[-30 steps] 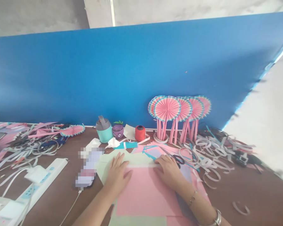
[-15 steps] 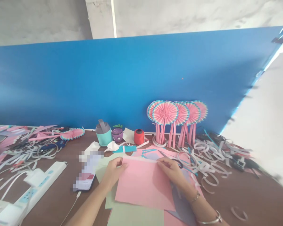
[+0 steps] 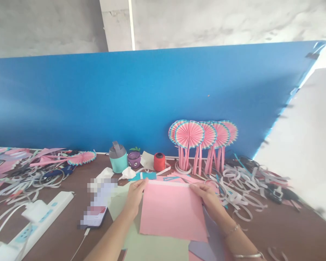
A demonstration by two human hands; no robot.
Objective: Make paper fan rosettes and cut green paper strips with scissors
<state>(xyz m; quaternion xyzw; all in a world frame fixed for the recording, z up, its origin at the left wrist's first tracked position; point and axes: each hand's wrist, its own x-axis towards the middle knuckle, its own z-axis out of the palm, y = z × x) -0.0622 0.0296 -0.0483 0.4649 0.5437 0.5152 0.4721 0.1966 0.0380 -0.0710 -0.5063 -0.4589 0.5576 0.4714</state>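
Observation:
A square sheet of pink paper (image 3: pixel 174 214) with a pale strip along its far edge is held up over the table. My left hand (image 3: pixel 136 194) pinches its far left corner between thumb and fingers. At the far right corner my right hand (image 3: pixel 206 194) grips the same edge, thumb on top. Beneath it lie light green sheets (image 3: pixel 154 248) and a grey-purple sheet (image 3: pixel 214 235), partly covered by the pink paper and my right arm. Just beyond the held edge are pink paper pieces and a blue strip (image 3: pixel 145 176).
Pink pleated paper fans (image 3: pixel 189 134) stand against the blue partition (image 3: pixel 125 94). Curled white strips (image 3: pixel 239 185) litter the right. At the left are a phone (image 3: pixel 100 206), a power strip (image 3: pixel 43 221) and tangled scraps. A teal cup (image 3: pixel 118 159), purple pot (image 3: pixel 134 159) and red spool (image 3: pixel 159 162) stand behind.
The pink sheet has shifted slightly right in the view, both hands still on its far corners. The pale strip along its edge shows more plainly. The camera view has tilted a little upward.

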